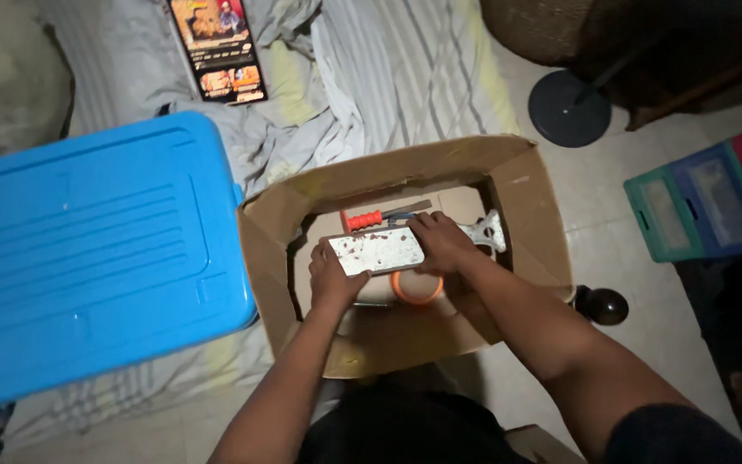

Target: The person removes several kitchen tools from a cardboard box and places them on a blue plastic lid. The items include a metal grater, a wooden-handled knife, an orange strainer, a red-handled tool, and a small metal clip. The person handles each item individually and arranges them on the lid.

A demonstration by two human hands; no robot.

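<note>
Holding flat speckled white block (377, 251) over open cardboard box (530, 215), left hand (334, 279) and right hand (440, 243) fingers curled tight on ends; maybe slipping, dropping onto orange-handled tool (365, 220) below

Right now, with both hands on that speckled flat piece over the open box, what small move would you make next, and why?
Probably lower the flat speckled piece straight down into the cardboard box. The left hand and right hand grip its two ends, holding it level above the orange-handled tool and the orange ring, so it should settle slowly onto them.

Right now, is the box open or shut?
Open: the box's flaps are spread, showing tools and both hands inside.
</note>
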